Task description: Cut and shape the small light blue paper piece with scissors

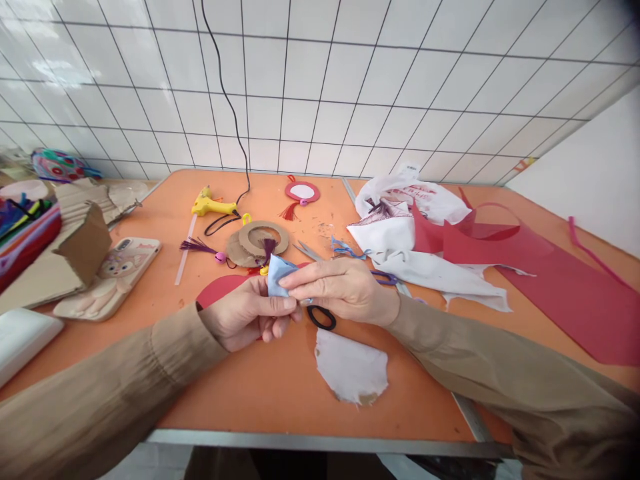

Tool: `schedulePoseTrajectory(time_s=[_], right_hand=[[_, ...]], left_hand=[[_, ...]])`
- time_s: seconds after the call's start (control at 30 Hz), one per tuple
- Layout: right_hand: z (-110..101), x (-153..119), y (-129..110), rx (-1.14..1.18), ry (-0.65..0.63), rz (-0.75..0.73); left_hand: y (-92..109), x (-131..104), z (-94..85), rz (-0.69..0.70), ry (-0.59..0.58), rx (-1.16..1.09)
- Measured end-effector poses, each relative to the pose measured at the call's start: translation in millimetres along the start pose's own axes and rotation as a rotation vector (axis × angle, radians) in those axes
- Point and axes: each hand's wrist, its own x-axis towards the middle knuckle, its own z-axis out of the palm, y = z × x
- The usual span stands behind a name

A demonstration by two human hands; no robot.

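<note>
A small folded piece of light blue cloth (280, 275) is held between my two hands above the middle of the table. My left hand (250, 310) pinches its lower edge between thumb and fingers. From the right, my right hand (345, 290) presses its closed fingers on the cloth's face. Beneath the hands lie a red round piece (220, 288), partly covered, and a black ring-like handle (321, 318). A whitish cloth scrap (351, 367) rests nearer the front edge.
Behind the hands are cardboard rings (250, 243), a yellow glue gun (215, 203), scissor blades (309, 251) and a red tasselled ornament (303, 192). At left sit a phone (113, 277) and cardboard (75, 260). White fabric (440, 273) and red sheet (565, 287) spread at right.
</note>
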Motion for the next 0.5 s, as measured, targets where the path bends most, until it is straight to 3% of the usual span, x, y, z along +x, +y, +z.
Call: schedulePoseTrajectory(time_s=[0.37,0.43,0.5], right_hand=[[0.4,4.6,-8.4,-0.076,0.091,0.031],[1.0,4.8,-10.4,-0.035,0.141,0.123],[0.5,4.3,-12.1,0.091,0.210,0.319]], left_hand=[[-2.9,0.3,3.0,0.088,0.088,0.018],[-3.6,-0.5,3.2,0.106,0.114,0.019],[-4.5,-1.1,3.8,0.150,0.144,0.026]])
